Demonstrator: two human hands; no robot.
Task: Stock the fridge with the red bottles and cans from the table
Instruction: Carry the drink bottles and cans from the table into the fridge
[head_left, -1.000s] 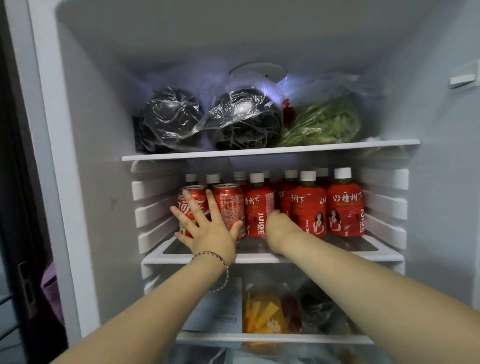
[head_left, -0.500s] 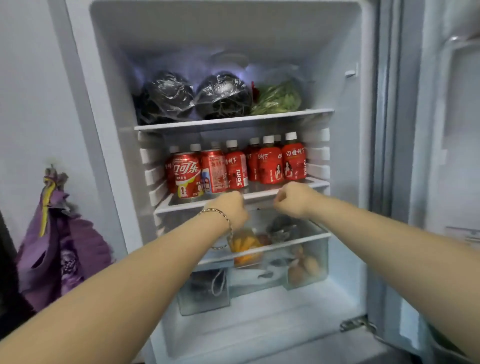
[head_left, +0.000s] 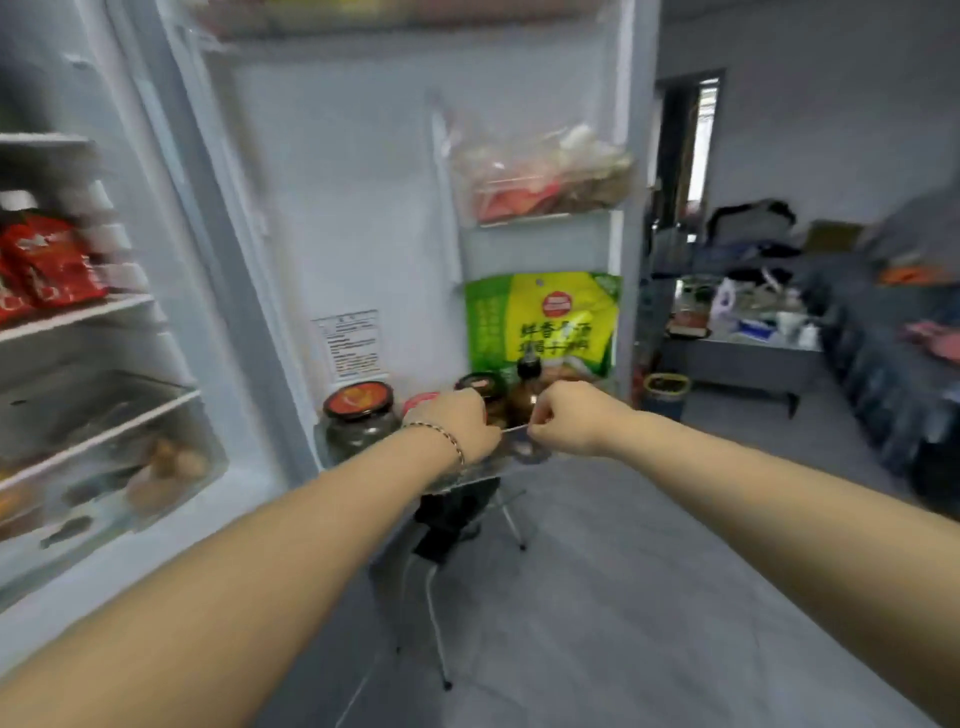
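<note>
My left hand (head_left: 457, 423) and right hand (head_left: 571, 423) hang clenched and empty before the fridge door (head_left: 363, 208), I judge because the red bottles (head_left: 52, 265) at left already sit shelved.

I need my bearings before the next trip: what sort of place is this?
Likely a lived-in home: a household fridge standing open, jars and a green pouch in its door, and a cluttered low table in the room beyond.

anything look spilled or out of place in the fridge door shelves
Nothing stands out. The jars on the lower door shelf stand upright with lids on, the green pouch stands behind them, and the plastic bag sits inside the upper bin. Motion blur could hide small spills.
</note>
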